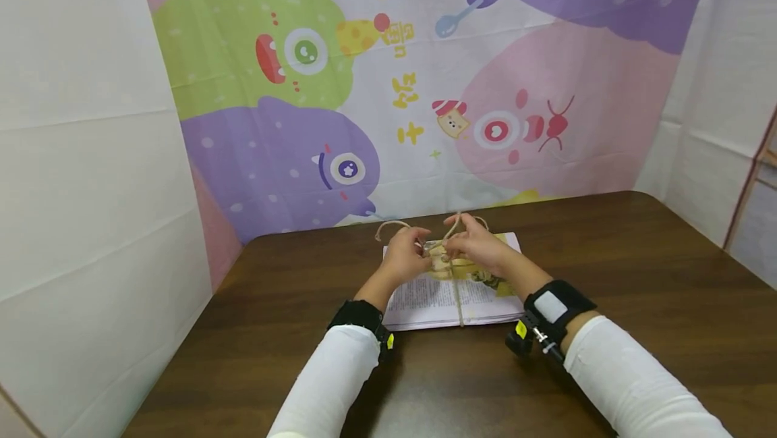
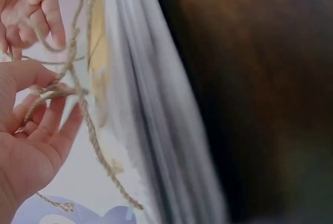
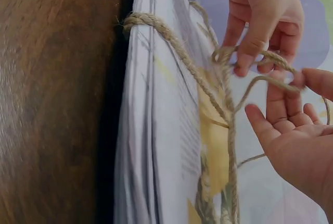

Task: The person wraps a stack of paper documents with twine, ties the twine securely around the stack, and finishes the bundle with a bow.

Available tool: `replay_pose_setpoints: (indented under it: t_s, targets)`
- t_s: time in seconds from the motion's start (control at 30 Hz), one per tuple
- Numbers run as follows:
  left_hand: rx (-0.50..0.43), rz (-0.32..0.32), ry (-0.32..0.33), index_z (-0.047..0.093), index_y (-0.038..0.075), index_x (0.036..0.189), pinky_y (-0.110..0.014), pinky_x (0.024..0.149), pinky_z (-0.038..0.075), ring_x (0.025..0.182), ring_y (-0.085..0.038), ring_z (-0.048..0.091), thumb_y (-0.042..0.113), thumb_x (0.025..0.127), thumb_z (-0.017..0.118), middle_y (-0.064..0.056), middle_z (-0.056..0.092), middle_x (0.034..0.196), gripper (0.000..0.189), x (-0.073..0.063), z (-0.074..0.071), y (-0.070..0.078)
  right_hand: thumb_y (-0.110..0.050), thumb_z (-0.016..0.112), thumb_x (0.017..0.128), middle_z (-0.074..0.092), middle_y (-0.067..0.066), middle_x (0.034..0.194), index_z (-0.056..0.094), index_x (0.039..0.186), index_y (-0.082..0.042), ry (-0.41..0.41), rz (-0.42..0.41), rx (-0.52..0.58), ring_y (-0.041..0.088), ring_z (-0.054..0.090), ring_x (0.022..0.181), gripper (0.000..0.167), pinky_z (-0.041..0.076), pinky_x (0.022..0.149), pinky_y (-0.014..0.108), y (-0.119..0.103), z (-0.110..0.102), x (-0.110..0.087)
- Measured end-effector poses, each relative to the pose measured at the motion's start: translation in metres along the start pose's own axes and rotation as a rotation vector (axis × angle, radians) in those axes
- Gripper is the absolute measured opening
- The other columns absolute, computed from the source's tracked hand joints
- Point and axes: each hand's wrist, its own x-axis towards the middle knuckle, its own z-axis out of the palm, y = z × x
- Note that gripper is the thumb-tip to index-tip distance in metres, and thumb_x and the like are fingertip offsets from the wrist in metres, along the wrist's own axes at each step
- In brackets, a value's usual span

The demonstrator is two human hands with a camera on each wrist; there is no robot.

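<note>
A stack of printed paper lies on the table, its top sheet bearing text and a yellow picture. Twine runs round the stack and crosses on top. Over the far part of the stack, my left hand pinches a strand of twine between thumb and fingers. To its right, my right hand pinches another bit of the twine, with a loop rising between its fingers. In the right wrist view a bent length of twine spans the two hands above the crossing. A frayed twine end hangs below my left hand.
The brown wooden table extends on both sides of the stack. Behind it hangs a cloth printed with cartoon monsters, and a white sheet stands at the left. Both wrists wear black straps with cameras.
</note>
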Motion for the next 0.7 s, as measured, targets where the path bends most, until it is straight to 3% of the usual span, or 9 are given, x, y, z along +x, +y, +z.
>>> replay_pose_setpoints:
  t_s: [0.27, 0.43, 0.53, 0.7]
  targets:
    - [0.064, 0.014, -0.004, 0.066, 0.001, 0.115, -0.026, 0.066, 0.042, 0.076, -0.016, 0.049, 0.002, 0.076, 0.074, -0.009, 0.055, 0.091, 0.040, 0.006, -0.005, 0.006, -0.013, 0.062, 0.096, 0.043, 0.003, 0.065, 0.045, 0.128, 0.002, 0.068, -0.031, -0.044, 0.014, 0.043, 0.056, 0.040, 0.053, 0.076, 0.041, -0.006, -0.015, -0.004]
    - [0.027, -0.018, -0.036, 0.070, 0.004, 0.100, -0.029, 0.066, 0.047, 0.072, -0.013, 0.051, 0.003, 0.079, 0.073, -0.003, 0.057, 0.083, 0.022, 0.003, -0.005, 0.003, -0.015, 0.059, 0.099, 0.041, 0.001, 0.062, 0.049, 0.124, -0.001, 0.077, -0.010, -0.098, 0.013, 0.033, 0.048, 0.030, 0.036, 0.051, 0.030, -0.002, -0.019, -0.005]
    - [0.003, -0.042, -0.046, 0.070, 0.005, 0.091, -0.036, 0.075, 0.049, 0.068, -0.011, 0.048, 0.005, 0.081, 0.073, 0.001, 0.053, 0.074, 0.011, 0.002, -0.004, 0.000, -0.018, 0.058, 0.100, 0.035, -0.001, 0.059, 0.052, 0.115, -0.001, 0.088, 0.000, -0.171, 0.013, 0.027, 0.045, 0.024, 0.031, 0.047, 0.028, 0.003, -0.020, -0.005]
    - [0.030, -0.078, -0.069, 0.068, 0.006, 0.084, -0.028, 0.061, 0.040, 0.055, -0.010, 0.037, 0.008, 0.081, 0.074, 0.004, 0.040, 0.059, 0.006, 0.003, -0.002, -0.003, -0.020, 0.055, 0.101, 0.035, -0.002, 0.058, 0.054, 0.098, 0.002, 0.111, 0.002, -0.330, 0.012, 0.030, 0.046, 0.023, 0.034, 0.048, 0.028, 0.011, -0.023, -0.005]
